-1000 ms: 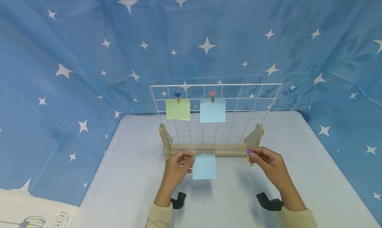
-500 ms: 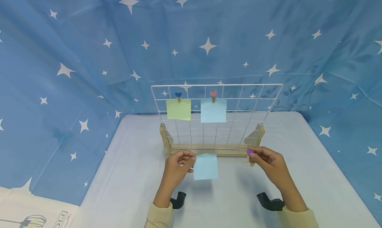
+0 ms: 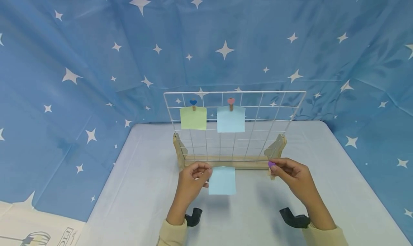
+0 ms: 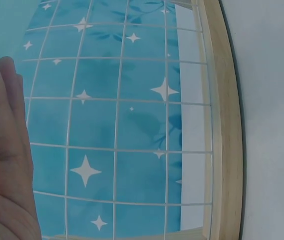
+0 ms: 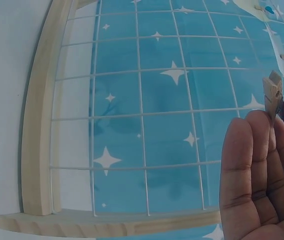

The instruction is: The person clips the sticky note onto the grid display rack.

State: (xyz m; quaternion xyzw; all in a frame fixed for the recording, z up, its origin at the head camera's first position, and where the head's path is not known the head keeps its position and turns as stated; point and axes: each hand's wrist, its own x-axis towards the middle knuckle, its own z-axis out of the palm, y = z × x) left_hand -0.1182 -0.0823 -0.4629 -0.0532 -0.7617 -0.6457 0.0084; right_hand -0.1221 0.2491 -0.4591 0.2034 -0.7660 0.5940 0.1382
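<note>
Between thumb and fingers, my left hand (image 3: pixel 192 179) pinches the left edge of a light blue paper note (image 3: pixel 222 181), held up in front of the grid's base. My right hand (image 3: pixel 292 176) pinches a small wooden clothespin (image 5: pixel 272 95) with a purple heart (image 3: pixel 271 164) on it, near the right foot of the stand. Behind both hands stands a white wire grid (image 3: pixel 255 128). A green note (image 3: pixel 193 119) hangs on it from a blue-heart clothespin (image 3: pixel 193 102). Beside that, another blue note (image 3: pixel 231 120) hangs from a pink-heart clothespin (image 3: pixel 231 101).
The grid rises from a wooden base (image 3: pixel 248 165) on a white-covered table (image 3: pixel 145 167). A blue curtain (image 3: pixel 206 34) with white stars surrounds the back and sides. Printed cream cloth (image 3: pixel 38 224) lies at lower left. Black curved pieces (image 3: pixel 294 219) stick out at both wrists.
My right hand has shifted very slightly to the right with the clothespin. The held note hangs a little straighter; my left hand is almost still.
</note>
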